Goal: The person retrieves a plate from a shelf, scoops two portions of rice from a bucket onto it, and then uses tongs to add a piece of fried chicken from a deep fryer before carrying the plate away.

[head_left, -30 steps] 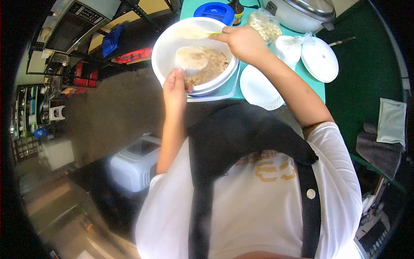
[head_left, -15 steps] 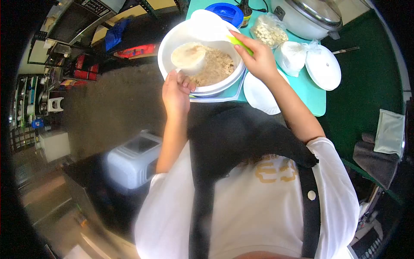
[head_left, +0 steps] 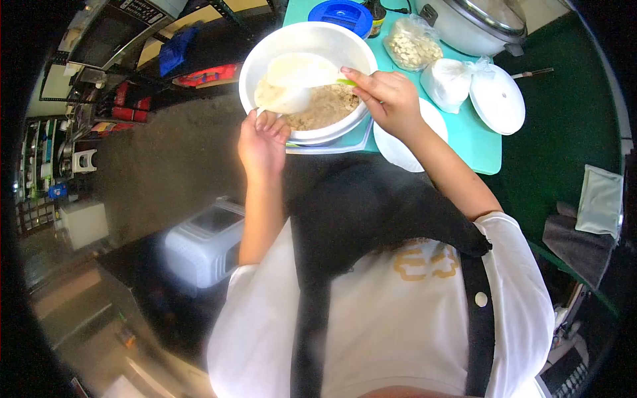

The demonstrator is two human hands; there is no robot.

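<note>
In my left hand (head_left: 261,142) is the handle of a white measuring cup (head_left: 289,102), held low inside a large white bowl (head_left: 361,56). The cup contains pale stuff. My right hand (head_left: 393,101) grips the green handle of a white spatula (head_left: 304,68), its broad blade lying across the top of the cup. Under both, a light brown, crumbly mixture (head_left: 326,109) covers the bottom of the bowl. My right fingers hide most of the green handle.
Beyond the bowl are a blue lid (head_left: 342,16), a dark bottle (head_left: 376,18) and a rice cooker (head_left: 464,33). To the right sit a bag of pale pieces (head_left: 413,45), a white bag (head_left: 446,85), a white lid (head_left: 496,103) and a white plate (head_left: 424,132).
The spatula has come down and toward me, from the bowl's far rim to over the measuring cup. My left hand and the cup have shifted slightly left.
</note>
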